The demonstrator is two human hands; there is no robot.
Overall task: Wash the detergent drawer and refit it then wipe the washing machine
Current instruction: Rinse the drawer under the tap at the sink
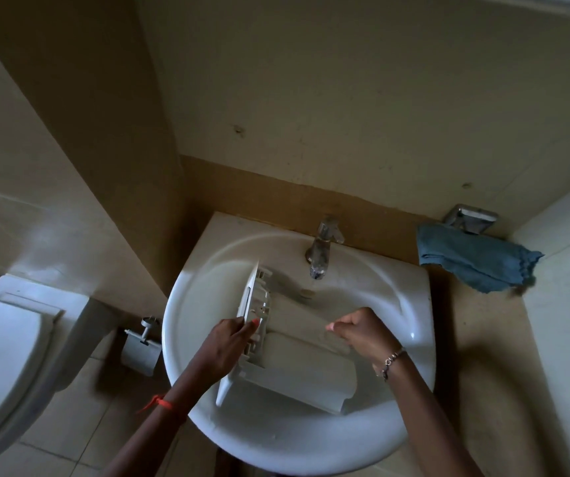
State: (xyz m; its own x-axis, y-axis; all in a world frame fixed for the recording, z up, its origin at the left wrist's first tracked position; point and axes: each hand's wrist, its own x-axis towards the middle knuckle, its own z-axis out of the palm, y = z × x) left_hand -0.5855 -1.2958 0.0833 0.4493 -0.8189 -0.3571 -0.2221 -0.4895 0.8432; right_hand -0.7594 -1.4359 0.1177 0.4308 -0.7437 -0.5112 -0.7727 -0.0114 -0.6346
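Currently, the detergent drawer (297,366) sits inside the sink (410,304), tilted. Its front panel faces the left rim and its body reaches across the middle of the bowl, below the tap (321,249) at the back edge. The left hand (223,349) grasps the front panel, fingertips pinching its edge. The right hand (359,330) is clenched at the drawer's far end, toward the right rim; whether it holds that end cannot be told. A blue cloth (472,259) hangs from a metal holder (471,218) just beyond the sink's back right corner. A toilet (4,342) stands to the left.
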